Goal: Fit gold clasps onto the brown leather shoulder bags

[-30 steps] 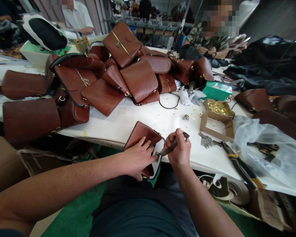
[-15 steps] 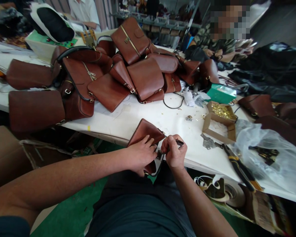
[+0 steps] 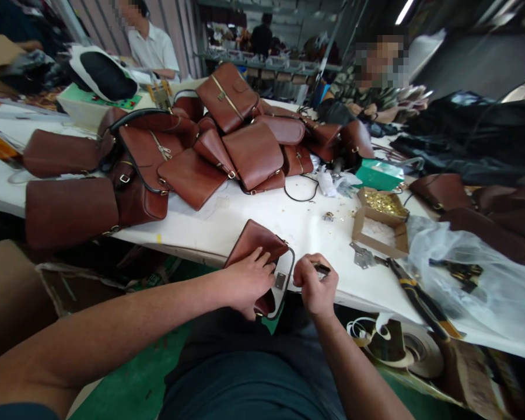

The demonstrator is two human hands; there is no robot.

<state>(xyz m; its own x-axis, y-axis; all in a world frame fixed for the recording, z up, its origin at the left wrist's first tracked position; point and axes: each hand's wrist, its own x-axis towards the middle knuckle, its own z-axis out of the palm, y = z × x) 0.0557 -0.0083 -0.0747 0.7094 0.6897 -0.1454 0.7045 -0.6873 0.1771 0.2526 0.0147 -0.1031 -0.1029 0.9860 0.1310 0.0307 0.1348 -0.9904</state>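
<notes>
- Hand, left (image 3: pixel 251 277): fingers slightly apart, laid flat over the brown bag (image 3: pixel 257 234); thumb toward the near end, whether it grips underneath cannot be told
- Hand, right (image 3: pixel 317 284): curled into a fist, clamped round a tool (image 3: pixel 322 269); a dark end shows above the fingers, the other end is hidden
- Bag position: at the near edge of the white table (image 3: pixel 196 236), far end on the top, near end over the edge toward the lap
- Key relation: bag lies to the left of the right fist; its long axis seems to run away from the body, though the left hand covers the middle. Left hand is nearer, touching it; right fist stands apart from the leather
- Between them: dark strap (image 3: pixel 293 259) looping from the bag, just beside the right fist, contact not clear; small metal plate (image 3: pixel 280 280) inside the loop, what it rests on unclear
- Right of the fist, farther off: metal pieces (image 3: pixel 366 255), then pliers (image 3: pixel 409 286) with handles toward the body
- Beyond these: open box of white bits (image 3: pixel 378 232), touching or just beside a box of gold bits (image 3: pixel 382 203)
- Far side of the table: pile of brown bags (image 3: pixel 251 154), well apart from both hands
</notes>
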